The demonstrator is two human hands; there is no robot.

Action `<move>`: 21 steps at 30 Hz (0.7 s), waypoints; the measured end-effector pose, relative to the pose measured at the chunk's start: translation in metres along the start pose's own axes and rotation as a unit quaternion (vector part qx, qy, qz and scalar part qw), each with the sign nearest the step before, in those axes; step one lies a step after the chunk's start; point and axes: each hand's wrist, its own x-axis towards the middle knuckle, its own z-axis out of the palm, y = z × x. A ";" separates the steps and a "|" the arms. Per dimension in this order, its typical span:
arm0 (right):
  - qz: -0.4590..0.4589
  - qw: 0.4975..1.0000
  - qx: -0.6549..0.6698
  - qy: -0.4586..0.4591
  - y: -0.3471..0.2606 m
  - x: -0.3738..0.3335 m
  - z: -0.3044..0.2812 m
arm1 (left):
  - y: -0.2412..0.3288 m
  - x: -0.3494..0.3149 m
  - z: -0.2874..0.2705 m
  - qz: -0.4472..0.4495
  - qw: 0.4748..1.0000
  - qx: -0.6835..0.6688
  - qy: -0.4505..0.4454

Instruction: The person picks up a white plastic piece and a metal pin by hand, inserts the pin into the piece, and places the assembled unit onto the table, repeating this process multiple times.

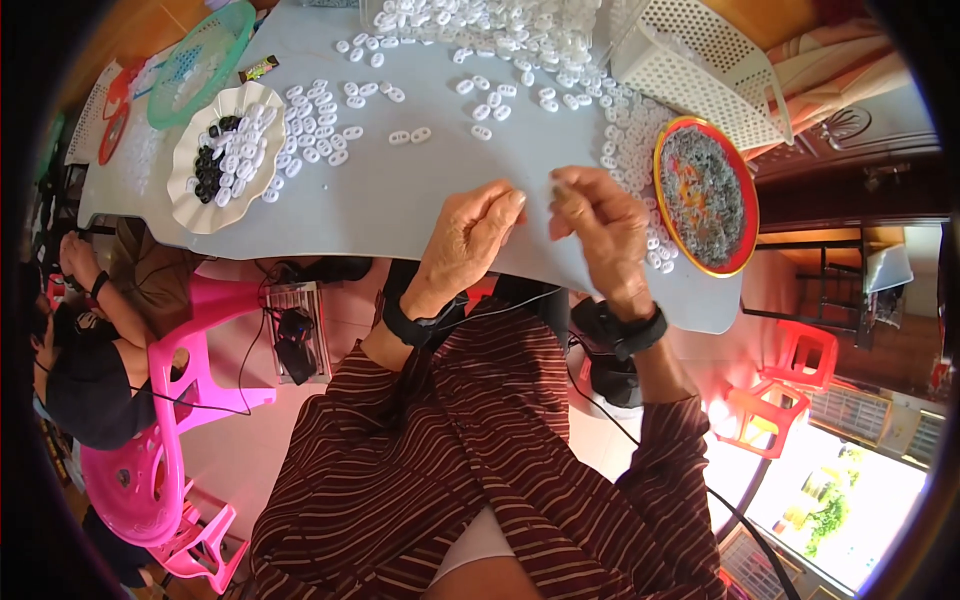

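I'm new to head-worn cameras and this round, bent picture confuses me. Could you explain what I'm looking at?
There is no robot here. A person wears a wide fisheye camera on the head, looking down, so straight edges curve near the rim. This single picture is upright: its left is the person's left.

The left hand and right hand are bare, with black bands at the wrists, and are raised near the table's close edge, apart from each other. Their fingers are curled; whether they hold anything small, I can't tell.

On the grey table lie many white oval pieces. At left, a cream wavy-edged plate holds white and black pieces; at right, a red dish holds many small greyish bits.
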 end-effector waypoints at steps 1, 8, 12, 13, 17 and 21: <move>-0.031 0.999 -0.016 0.018 -0.007 0.010 -0.006 | 0.000 0.001 -0.001 0.006 1.000 -0.009 0.013; -0.153 0.960 -0.137 0.189 -0.068 0.136 -0.110 | 0.007 0.007 -0.012 0.085 0.994 0.042 0.060; -0.035 0.972 -0.081 0.219 -0.068 0.162 -0.148 | 0.005 0.008 -0.011 0.008 0.998 -0.032 0.044; -0.046 0.976 -0.100 0.189 -0.067 0.155 -0.118 | 0.006 0.006 -0.013 0.005 0.999 -0.031 0.043; -0.100 0.941 -0.323 0.029 -0.047 0.146 -0.036 | 0.001 0.004 -0.013 0.013 0.998 -0.034 0.042; -0.269 0.792 -0.546 -0.040 -0.028 0.180 -0.014 | 0.006 0.006 -0.011 0.044 0.998 0.001 0.047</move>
